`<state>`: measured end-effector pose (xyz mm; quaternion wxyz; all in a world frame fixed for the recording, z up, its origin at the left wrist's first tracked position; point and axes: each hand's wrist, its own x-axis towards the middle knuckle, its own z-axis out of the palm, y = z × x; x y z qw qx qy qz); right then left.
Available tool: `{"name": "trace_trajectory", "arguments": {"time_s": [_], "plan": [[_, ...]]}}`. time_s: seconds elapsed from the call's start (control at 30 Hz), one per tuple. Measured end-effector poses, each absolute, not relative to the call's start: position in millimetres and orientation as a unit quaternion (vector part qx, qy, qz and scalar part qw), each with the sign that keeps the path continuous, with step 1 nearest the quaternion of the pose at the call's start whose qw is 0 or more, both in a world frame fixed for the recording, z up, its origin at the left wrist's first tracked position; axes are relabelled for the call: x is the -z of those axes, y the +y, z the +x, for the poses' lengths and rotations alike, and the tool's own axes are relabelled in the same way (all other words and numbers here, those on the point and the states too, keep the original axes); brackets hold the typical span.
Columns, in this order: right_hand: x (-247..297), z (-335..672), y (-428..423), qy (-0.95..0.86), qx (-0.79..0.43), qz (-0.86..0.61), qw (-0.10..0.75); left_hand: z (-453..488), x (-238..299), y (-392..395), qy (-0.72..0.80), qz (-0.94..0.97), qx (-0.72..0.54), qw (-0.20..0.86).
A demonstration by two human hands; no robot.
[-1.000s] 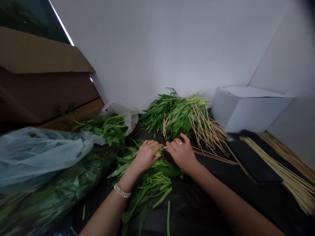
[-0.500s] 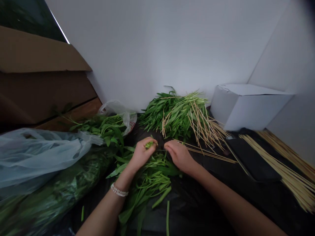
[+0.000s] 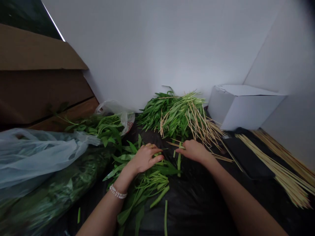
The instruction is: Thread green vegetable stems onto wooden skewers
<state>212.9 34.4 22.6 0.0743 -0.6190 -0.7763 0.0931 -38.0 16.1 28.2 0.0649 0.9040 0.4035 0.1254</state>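
My left hand (image 3: 145,158) lies on a loose pile of green leafy stems (image 3: 145,183) on the black sheet, fingers stretched forward and slightly apart. My right hand (image 3: 194,150) is closed in a pinch on a wooden skewer (image 3: 173,144) with a folded green stem (image 3: 179,157) hanging from it. Just beyond it lies a heap of skewered greens (image 3: 182,114) against the white wall, their stick ends fanning toward the right.
A white box (image 3: 242,106) stands at the right. Bare skewers (image 3: 275,164) lie in a bundle along the right side. A clear plastic bag (image 3: 36,154) covers more greens at the left, below brown cardboard (image 3: 36,85). Black sheeting (image 3: 197,203) covers the surface.
My right hand moved right and away, carrying the skewer with the stem toward the skewered heap. My left hand let go of the folded stem and dropped flat onto the loose greens.
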Motion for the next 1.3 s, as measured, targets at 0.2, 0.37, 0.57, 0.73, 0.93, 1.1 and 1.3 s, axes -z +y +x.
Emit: {"name": "trace_trajectory", "arguments": {"time_s": [0.2, 0.37, 0.57, 0.73, 0.93, 1.1, 1.3], "plan": [[-21, 201, 34, -0.772, -0.122, -0.624, 0.011, -41, -41, 11, 0.436, 0.866, -0.198, 0.143], [-32, 215, 40, -0.774, -0.213, -0.588, 0.098, -38, -45, 11, 0.436, 0.848, -0.274, 0.125], [-36, 214, 42, -0.646, -0.479, -0.462, 0.373, -42, -41, 16, 0.422, 0.845, -0.323, 0.057], [-30, 197, 39, -0.487, -0.66, -0.355, 0.448, -47, -47, 15, 0.431, 0.832, -0.348, 0.011], [-24, 186, 32, -0.433, -0.741, -0.274, 0.434, -48, -67, 14, 0.454, 0.811, -0.364, 0.061], [-23, 183, 30, -0.413, -0.751, -0.263, 0.442, -53, -78, 15, 0.468, 0.767, -0.387, 0.207], [-18, 174, 26, -0.388, -0.766, -0.225, 0.46, -46, -80, 8, 0.455, 0.761, -0.331, 0.324]]}}
